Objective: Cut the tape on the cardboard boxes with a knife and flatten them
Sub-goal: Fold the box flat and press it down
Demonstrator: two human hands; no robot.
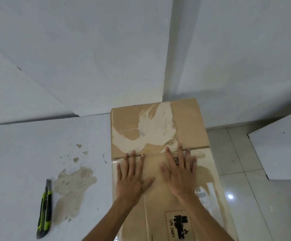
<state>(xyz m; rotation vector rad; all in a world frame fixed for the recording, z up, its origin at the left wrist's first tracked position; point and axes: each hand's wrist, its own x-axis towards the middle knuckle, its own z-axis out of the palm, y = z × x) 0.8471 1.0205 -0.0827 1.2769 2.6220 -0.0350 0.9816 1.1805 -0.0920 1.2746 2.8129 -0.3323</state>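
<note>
The cardboard box (pixel 160 153) lies collapsed on the white surface (pixel 28 153), its near end overhanging the tiled floor (pixel 245 171), so the tape-cutting on this one looks finished and only the last pressing-down seems to be left; no other box is in view. The green-and-black utility knife (pixel 44 210) rests untouched on the surface well to the left, beside a patch of torn-off paper residue (pixel 71 188). The left hand (pixel 132 180) and the right hand (pixel 179 173) both lie flat with fingers spread, grasping nothing, palms pressing the box panel just below its flap crease.
</note>
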